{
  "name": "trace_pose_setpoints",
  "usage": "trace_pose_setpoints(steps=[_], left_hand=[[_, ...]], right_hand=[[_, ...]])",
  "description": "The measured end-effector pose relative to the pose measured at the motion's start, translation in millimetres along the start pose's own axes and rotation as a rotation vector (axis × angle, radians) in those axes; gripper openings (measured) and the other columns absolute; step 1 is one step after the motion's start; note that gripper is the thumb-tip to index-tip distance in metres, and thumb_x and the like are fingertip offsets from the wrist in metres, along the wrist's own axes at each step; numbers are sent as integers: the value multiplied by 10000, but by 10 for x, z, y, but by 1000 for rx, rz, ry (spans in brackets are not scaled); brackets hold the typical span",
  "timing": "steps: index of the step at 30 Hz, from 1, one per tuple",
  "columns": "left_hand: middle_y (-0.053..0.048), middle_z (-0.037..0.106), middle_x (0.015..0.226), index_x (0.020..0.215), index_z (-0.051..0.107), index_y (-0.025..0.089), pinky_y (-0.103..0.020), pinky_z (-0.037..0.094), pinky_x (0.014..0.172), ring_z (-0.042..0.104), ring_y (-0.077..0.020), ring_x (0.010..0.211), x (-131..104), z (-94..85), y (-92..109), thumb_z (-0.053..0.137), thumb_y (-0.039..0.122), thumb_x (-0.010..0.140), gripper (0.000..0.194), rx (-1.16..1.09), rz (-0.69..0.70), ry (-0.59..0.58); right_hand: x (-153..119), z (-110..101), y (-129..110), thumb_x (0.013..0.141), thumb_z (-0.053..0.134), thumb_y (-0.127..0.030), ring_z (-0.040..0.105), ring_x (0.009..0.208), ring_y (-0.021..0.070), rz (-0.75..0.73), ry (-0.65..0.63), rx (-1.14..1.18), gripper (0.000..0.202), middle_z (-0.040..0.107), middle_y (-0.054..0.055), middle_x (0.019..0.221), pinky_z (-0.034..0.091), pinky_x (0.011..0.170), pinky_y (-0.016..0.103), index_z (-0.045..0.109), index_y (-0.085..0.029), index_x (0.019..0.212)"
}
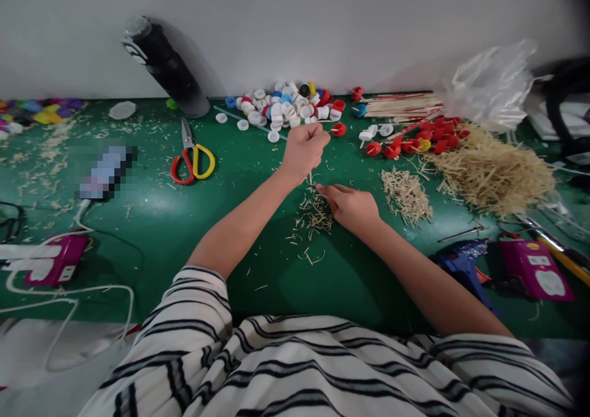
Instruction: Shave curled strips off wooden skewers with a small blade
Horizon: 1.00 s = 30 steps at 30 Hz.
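My left hand [304,151] is closed around the top of a thin pale stick [310,178], which points down toward the table. Just below and to the right, my right hand [348,207] is closed, its fingertips close to the stick's lower end; what it pinches, if anything, is too small to name. Under the stick lies a loose heap of short wood slivers [318,215] on the green table [276,269]. Behind my left hand spreads a pile of white, red and blue bottle caps [290,107].
Scissors [191,159] and a black bottle [173,70] stand left of centre; a phone [106,171] and a pink power block [59,260] are farther left. Rightward are red caps [410,144], wood shavings [498,168], a plastic bag [491,85], a blue glue gun [463,263] and another pink block [534,269].
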<state>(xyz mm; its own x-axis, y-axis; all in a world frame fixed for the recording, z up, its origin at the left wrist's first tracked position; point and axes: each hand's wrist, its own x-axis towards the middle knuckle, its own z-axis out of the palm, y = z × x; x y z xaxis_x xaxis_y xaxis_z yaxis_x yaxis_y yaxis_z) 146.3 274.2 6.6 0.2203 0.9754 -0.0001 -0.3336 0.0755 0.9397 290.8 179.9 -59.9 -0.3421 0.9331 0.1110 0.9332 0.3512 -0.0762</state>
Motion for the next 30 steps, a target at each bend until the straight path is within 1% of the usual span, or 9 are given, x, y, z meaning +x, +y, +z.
trace_pose_setpoints(steps=[3, 7, 12, 15, 18, 24, 30], left_hand=[[104, 171, 484, 611, 218, 203, -190, 111, 407, 160, 7, 373, 9, -10, -19, 637, 126, 876, 502, 6, -5, 3], [104, 180, 474, 603, 216, 206, -210, 99, 408, 158, 3, 373, 15, -14, -36, 663, 158, 868, 522, 14, 29, -14], [101, 194, 463, 588, 227, 206, -221, 104, 404, 177, 0, 367, 6, 7, -30, 589, 88, 869, 473, 34, 30, -30], [101, 187, 478, 595, 224, 205, -210, 110, 407, 175, 5, 377, 13, -2, -36, 599, 92, 874, 480, 42, 33, -32], [101, 171, 506, 612, 218, 208, -197, 106, 410, 156, 9, 387, 35, -29, -46, 624, 120, 884, 496, 32, 27, -18], [100, 175, 502, 613, 228, 210, -186, 112, 400, 162, 8, 377, 61, -52, -41, 551, 68, 893, 451, 13, 17, -11], [101, 178, 516, 627, 224, 213, -187, 113, 402, 159, 9, 377, 69, -53, -64, 604, 109, 900, 479, 12, 16, -8]], right_hand=[[-16, -45, -31, 1025, 410, -264, 680, 813, 171, -22, -32, -34, 463, 762, 5, 1175, 271, 517, 314, 614, -355, 1431], [-31, -82, -44, 996, 441, -244, 667, 807, 167, -46, -45, -61, 479, 761, 0, 1152, 227, 503, 327, 621, -361, 1424], [24, -86, 1, 1036, 409, -286, 647, 801, 156, -12, 12, -34, 439, 762, 11, 1043, 242, 529, 314, 656, -357, 1392], [77, -84, 12, 1053, 393, -298, 651, 829, 162, -12, 58, -29, 431, 763, 23, 1011, 236, 546, 307, 673, -347, 1377], [108, -81, -1, 1065, 383, -321, 661, 828, 162, -6, 69, -1, 428, 773, 13, 1035, 227, 546, 309, 674, -357, 1376], [112, -116, -31, 1074, 362, -348, 658, 759, 151, 37, 1, 21, 434, 776, 0, 1150, 246, 536, 307, 665, -358, 1383], [75, -98, -17, 1066, 364, -354, 676, 794, 166, 42, -22, 21, 441, 766, 12, 1201, 296, 533, 294, 658, -355, 1394]])
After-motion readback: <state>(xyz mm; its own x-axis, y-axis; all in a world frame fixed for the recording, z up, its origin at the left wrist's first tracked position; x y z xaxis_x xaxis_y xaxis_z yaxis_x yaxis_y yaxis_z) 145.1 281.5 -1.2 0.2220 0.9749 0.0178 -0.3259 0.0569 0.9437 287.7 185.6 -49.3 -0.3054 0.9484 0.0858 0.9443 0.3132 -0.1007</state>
